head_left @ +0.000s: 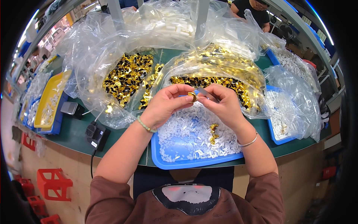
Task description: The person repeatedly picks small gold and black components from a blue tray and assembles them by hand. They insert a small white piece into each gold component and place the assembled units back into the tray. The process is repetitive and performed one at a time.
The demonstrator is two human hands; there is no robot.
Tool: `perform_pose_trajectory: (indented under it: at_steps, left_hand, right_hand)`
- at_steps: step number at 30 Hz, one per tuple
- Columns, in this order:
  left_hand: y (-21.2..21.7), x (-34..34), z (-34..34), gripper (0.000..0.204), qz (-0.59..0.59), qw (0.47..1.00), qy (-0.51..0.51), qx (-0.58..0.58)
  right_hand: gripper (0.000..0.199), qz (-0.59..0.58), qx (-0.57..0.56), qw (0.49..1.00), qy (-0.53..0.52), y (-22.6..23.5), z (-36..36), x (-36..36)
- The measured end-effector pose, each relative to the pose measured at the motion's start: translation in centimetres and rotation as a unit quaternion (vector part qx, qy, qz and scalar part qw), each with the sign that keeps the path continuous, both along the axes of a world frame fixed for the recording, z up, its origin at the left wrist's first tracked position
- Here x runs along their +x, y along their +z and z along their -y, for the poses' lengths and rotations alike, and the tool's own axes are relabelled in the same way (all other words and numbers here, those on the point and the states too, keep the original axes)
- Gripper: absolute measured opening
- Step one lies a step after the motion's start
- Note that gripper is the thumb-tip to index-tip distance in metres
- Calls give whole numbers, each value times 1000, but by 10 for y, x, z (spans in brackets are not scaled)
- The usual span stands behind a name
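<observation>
My left hand (166, 103), a green bangle at its wrist, pinches a small shiny gold curved part (192, 97) between thumb and fingertips. My right hand (222, 104), with a silver bracelet, is closed on a thin grey metal strip-like tool (207, 94). Its thumb and fingertip meet the gold part's right side; whether a small piece sits between them is hidden. Beneath both hands stands a blue tray (179, 164) of small white and translucent pieces (186, 130). A few gold parts (213, 134) lie on these pieces.
Clear bags of gold and black parts (126, 78) (227, 84) lie behind the tray. A black device (96, 134) with a cable stands at left, near a yellow tray (52, 99). Another blue tray (285, 141) is at right. Across the table a person (253, 15) sits.
</observation>
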State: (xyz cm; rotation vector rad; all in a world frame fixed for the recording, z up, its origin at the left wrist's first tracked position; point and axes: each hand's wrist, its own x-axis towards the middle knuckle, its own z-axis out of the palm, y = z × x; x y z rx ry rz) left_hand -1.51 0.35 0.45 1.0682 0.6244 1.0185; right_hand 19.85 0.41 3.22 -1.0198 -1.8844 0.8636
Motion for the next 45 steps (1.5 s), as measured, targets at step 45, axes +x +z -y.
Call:
perform_pose_trajectory:
  at_steps: [45]
  left_hand:
    - [-8,7,1,31,-25,995,66,68]
  right_hand:
    - [22,91,328,936,-87,-12,10,-15]
